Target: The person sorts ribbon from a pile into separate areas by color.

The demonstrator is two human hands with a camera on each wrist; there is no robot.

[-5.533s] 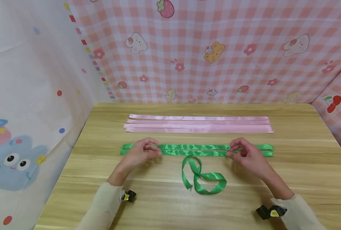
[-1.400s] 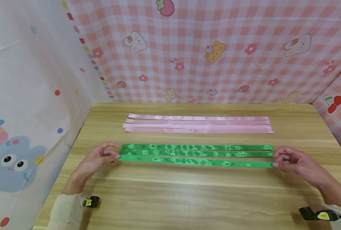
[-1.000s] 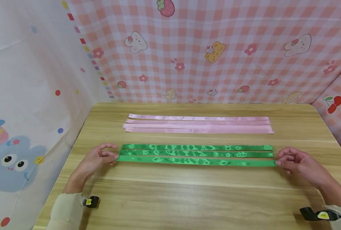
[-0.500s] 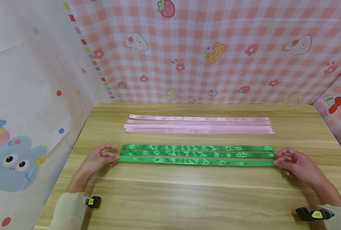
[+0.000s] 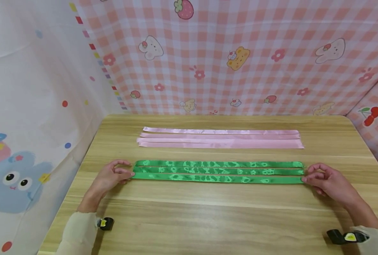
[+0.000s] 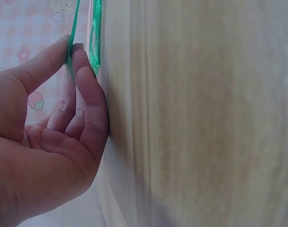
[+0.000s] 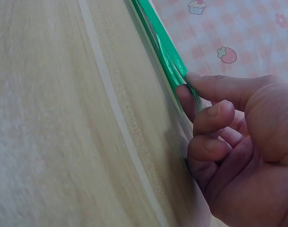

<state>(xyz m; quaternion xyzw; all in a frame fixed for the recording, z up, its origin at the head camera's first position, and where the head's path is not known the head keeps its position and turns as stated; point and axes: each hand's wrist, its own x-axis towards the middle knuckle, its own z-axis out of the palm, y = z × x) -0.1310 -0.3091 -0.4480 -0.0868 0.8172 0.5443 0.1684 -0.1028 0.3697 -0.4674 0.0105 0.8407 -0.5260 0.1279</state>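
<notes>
Three green satin ribbons run side by side across the table in the head view. The nearest green ribbon [image 5: 195, 177] is stretched straight between my two hands. My left hand [image 5: 109, 177] pinches its left end between thumb and fingertips; the left wrist view shows that ribbon end [image 6: 71, 52] standing off the tabletop. At the other end my right hand [image 5: 332, 184] pinches it the same way, with frayed threads at the ribbon tip [image 7: 196, 94] in the right wrist view. Just behind it lie the middle green ribbon [image 5: 214, 170] and the far green ribbon [image 5: 211, 164], both flat.
Several pink ribbons [image 5: 220, 141] lie parallel farther back on the wooden table [image 5: 201, 219]. A pink checked cloth [image 5: 214, 42] hangs behind the table, and a white printed cloth [image 5: 32, 88] hangs at the left. Each sleeve carries a small black camera [image 5: 105, 224].
Earlier the third green ribbon lay in a loose curl in front of two straight ones. My hands moved outward, and it now stretches alongside them, slightly closer in the last second.
</notes>
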